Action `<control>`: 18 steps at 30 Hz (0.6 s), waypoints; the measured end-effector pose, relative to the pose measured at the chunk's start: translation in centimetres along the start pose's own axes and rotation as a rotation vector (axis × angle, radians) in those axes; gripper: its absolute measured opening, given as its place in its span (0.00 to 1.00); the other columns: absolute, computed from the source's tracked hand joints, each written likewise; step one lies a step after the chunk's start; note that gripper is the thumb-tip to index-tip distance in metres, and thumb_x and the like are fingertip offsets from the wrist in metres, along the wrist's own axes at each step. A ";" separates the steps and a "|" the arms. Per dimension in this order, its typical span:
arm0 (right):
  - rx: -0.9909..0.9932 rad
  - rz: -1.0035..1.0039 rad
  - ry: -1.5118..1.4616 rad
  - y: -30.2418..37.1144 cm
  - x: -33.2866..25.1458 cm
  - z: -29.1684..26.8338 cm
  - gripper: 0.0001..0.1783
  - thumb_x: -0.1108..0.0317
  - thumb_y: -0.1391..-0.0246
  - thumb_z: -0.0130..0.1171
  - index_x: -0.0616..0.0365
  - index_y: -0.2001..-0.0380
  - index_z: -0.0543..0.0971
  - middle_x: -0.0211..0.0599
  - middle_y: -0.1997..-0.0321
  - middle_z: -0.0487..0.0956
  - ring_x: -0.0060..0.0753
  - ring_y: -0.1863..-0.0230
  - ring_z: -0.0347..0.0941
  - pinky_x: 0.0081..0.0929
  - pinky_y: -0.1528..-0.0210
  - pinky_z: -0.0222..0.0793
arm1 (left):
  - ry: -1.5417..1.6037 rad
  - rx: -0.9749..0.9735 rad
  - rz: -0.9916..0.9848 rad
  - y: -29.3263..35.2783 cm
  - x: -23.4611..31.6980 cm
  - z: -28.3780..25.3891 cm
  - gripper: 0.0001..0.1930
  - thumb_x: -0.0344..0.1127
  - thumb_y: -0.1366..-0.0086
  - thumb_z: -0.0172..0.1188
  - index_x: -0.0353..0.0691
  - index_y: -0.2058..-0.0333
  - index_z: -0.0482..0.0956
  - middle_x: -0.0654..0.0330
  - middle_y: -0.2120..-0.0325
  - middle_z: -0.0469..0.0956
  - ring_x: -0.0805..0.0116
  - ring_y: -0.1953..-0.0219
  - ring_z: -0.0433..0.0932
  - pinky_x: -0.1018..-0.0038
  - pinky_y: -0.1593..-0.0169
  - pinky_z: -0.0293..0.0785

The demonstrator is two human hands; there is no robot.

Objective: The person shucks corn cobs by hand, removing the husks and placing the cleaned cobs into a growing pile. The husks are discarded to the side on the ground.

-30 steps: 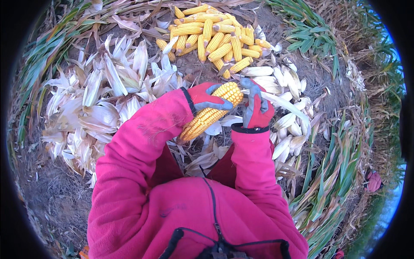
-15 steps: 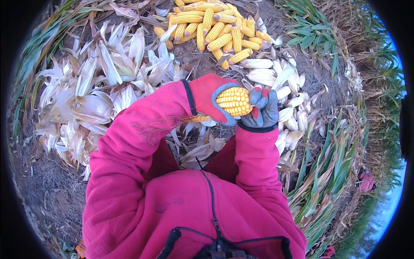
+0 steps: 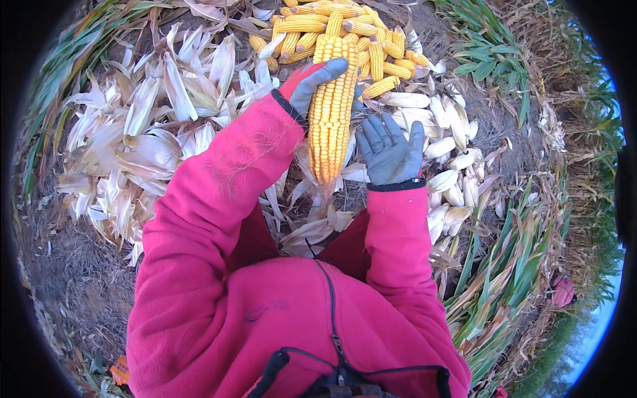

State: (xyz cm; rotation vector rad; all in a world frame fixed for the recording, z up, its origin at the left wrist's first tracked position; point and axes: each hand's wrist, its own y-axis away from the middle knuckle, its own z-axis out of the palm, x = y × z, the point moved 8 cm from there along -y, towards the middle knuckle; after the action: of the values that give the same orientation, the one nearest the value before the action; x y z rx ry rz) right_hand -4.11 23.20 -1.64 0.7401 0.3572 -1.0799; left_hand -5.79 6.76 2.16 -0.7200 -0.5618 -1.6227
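Note:
My left hand (image 3: 313,85), in a red glove with a grey palm, grips a bare yellow ear of corn (image 3: 332,116). The ear stands lengthwise in front of me, its silky tip pointing back toward my body, with the thumb lying across it and some fingers hidden behind. Just right of the ear, apart from it, my right hand (image 3: 391,151) is palm up with its gloved fingers spread and nothing in it. Beyond the hands lies a pile of husked yellow ears (image 3: 302,25). Several ears in pale husks (image 3: 458,123) lie to the right of my right hand.
A wide heap of dry, pale husks (image 3: 142,149) covers the ground on the left. Cut green stalks and leaves (image 3: 501,285) lie at the right, with more leaves (image 3: 488,50) at the far right. Standing plants (image 3: 600,139) line the right edge. Loose husks (image 3: 312,232) lie between my legs.
The ear has swung from lying crosswise to pointing away from me, and it shows in full. My right hand has let go of its end and opened.

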 end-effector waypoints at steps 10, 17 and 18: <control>-0.138 -0.256 0.659 -0.8 1.1 1.1 0.38 0.41 0.46 0.44 0.57 0.41 0.57 0.42 0.40 0.60 0.40 0.41 0.58 0.42 0.41 0.52 | -0.364 0.055 0.144 -1.1 -0.5 -0.6 0.30 0.60 0.36 0.38 0.36 0.56 0.71 0.53 0.67 0.77 0.69 0.65 0.77 0.74 0.61 0.74; -0.226 -0.176 0.390 -0.3 5.2 1.5 0.31 0.49 0.43 0.48 0.58 0.44 0.60 0.35 0.49 0.68 0.35 0.49 0.66 0.31 0.46 0.62 | -1.144 0.043 0.641 1.0 0.5 3.7 0.21 0.46 0.32 0.40 0.36 0.51 0.69 0.55 0.52 0.70 0.67 0.49 0.69 0.72 0.47 0.64; -0.222 -0.161 0.278 -1.1 5.3 1.4 0.30 0.50 0.44 0.49 0.58 0.44 0.61 0.36 0.49 0.69 0.35 0.49 0.66 0.31 0.46 0.62 | -1.317 -0.034 0.826 1.4 1.1 4.9 0.21 0.45 0.32 0.40 0.36 0.51 0.69 0.55 0.51 0.69 0.66 0.48 0.68 0.71 0.47 0.64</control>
State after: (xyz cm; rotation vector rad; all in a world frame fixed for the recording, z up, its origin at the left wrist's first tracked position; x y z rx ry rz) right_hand -2.86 18.37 -4.22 0.6712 0.7730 -1.0686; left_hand -3.80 9.24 6.23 -1.7506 -0.9535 -0.2264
